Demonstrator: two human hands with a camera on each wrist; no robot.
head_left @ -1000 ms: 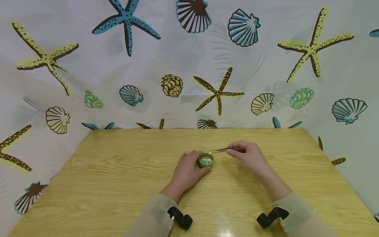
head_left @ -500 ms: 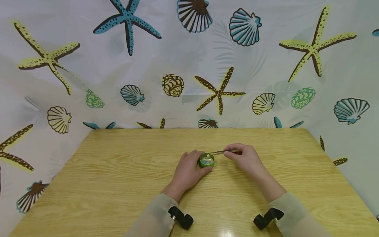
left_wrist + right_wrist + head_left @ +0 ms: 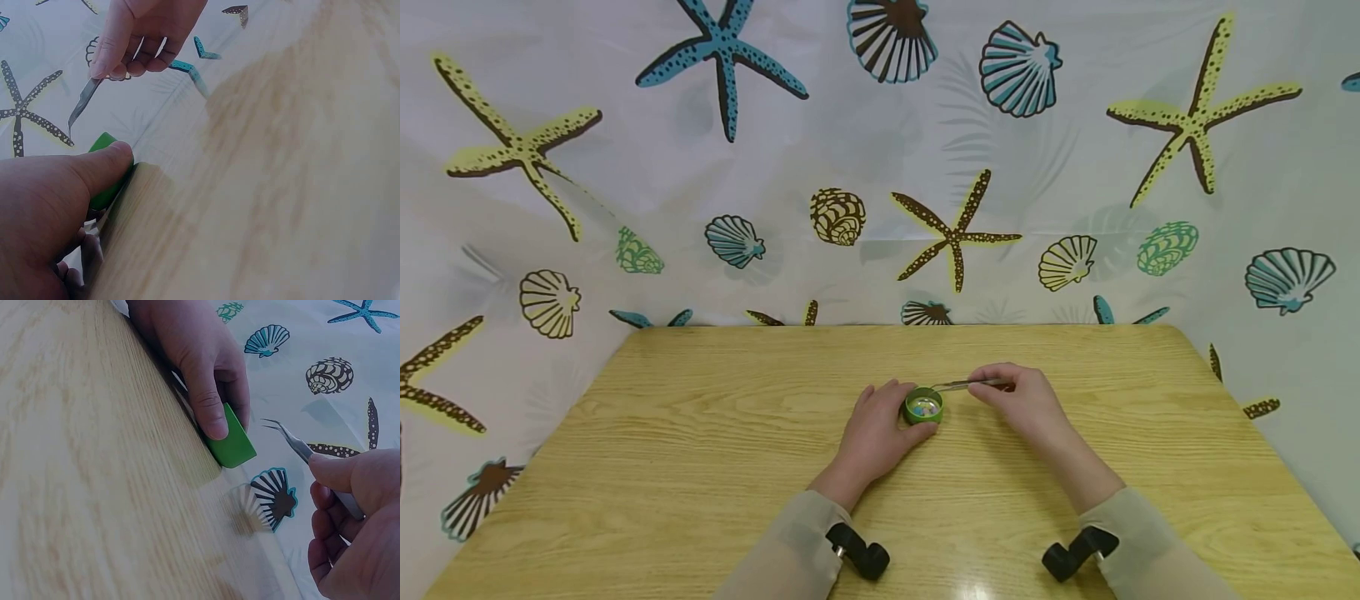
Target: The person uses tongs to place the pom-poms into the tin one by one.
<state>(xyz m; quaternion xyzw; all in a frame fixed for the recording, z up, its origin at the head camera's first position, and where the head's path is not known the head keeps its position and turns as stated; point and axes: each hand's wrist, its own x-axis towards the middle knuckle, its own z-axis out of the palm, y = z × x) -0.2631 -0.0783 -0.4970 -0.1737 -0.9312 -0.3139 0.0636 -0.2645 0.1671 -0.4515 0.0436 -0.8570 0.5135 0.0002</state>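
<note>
My left hand [image 3: 874, 429] grips a small round green container [image 3: 925, 422] on the table, thumb on the near side and fingers round its left. Several tiny pieces, some blue and yellow, lie at the container's bottom. My right hand [image 3: 1028, 408] pinches a pair of metal tweezers [image 3: 957, 384], their tips over the container's far rim. In the right wrist view, the bent tweezer tips [image 3: 270, 423] are parted with nothing between them, just off the green wall [image 3: 236, 449]. The left wrist view shows my thumb [image 3: 112, 161] pressed to the container's side.
The wooden table [image 3: 700, 433] reaches back to a white cloth [image 3: 775, 267] printed with starfish and shells, which also rises at both sides. Black wrist mounts [image 3: 857, 552] sit on both sleeves.
The right hand has moved slightly left and down, bringing the tweezers over the container. A small yellowish piece at their tips earlier is gone from them. The left hand has stayed put.
</note>
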